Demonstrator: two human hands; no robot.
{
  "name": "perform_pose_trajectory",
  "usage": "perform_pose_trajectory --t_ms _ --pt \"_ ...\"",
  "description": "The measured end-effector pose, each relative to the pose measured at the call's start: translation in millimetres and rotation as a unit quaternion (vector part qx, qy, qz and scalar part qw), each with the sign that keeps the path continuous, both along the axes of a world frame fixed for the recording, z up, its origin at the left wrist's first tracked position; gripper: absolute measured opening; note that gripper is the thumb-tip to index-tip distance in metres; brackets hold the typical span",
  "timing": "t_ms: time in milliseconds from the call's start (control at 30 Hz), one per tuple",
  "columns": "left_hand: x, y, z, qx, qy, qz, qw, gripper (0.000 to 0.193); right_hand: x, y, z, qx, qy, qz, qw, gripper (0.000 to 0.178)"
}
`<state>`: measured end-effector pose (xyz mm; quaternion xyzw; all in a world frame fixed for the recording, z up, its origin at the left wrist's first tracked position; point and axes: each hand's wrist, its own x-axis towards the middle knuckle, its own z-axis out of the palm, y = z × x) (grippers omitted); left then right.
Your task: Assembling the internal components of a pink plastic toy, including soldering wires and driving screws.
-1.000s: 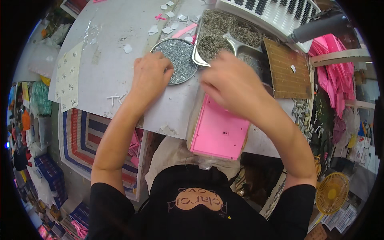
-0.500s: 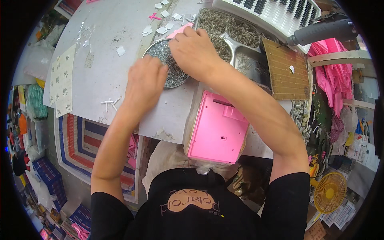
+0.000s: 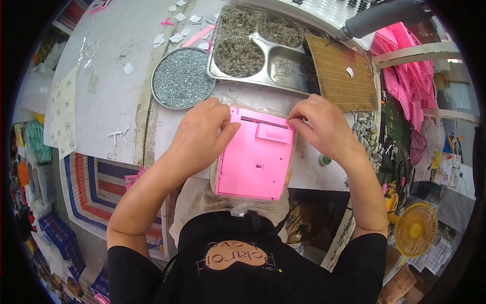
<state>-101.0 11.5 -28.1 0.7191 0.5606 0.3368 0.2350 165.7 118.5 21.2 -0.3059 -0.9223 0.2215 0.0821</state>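
Observation:
A pink plastic casing (image 3: 248, 167) lies in front of me at the table's near edge, with small holes and a raised block near its far end. At its far left corner is my left hand (image 3: 200, 129), thumb and fingers drawn together. My right hand (image 3: 324, 124) pinches at the far right corner. Anything small between the fingertips is hidden. Beyond my left hand stands a round metal dish (image 3: 153, 86) full of small silvery screws (image 3: 182, 76). A divided steel tray (image 3: 298, 88) beside it holds small metal springs (image 3: 235, 57).
A brown ribbed board (image 3: 344, 76) leans over the tray's right end, below a grey power screwdriver (image 3: 387, 19). White scraps (image 3: 177, 37) and white T-shaped pieces (image 3: 119, 136) lie on the left. Pink parts (image 3: 405, 81) are piled at right, above a yellow fan (image 3: 416, 228).
Both hands have come back from the screw dish to the far corners of the pink casing. The view has shifted, so the table appears further left.

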Motion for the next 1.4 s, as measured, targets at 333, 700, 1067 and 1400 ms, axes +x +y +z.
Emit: perform_pose_trajectory --t_ms 333,700,1067,1400 --pt "-11 6 11 -0.116 -0.045 -0.044 0.991 0.024 -17 17 9 0.053 -0.141 0.065 0.986 0.013" --pt "-75 30 -19 0.018 0.17 0.139 0.975 0.013 28 -55 -5 -0.259 0.153 -0.204 0.932 0.015" --pt "-1 -16 6 0.131 0.053 0.015 0.99 0.007 17 -97 -50 -0.029 0.225 -0.177 0.958 0.013" --pt "69 -56 6 0.123 0.068 -0.138 0.98 0.022 19 -99 -66 -0.002 0.277 -0.154 0.948 0.024"
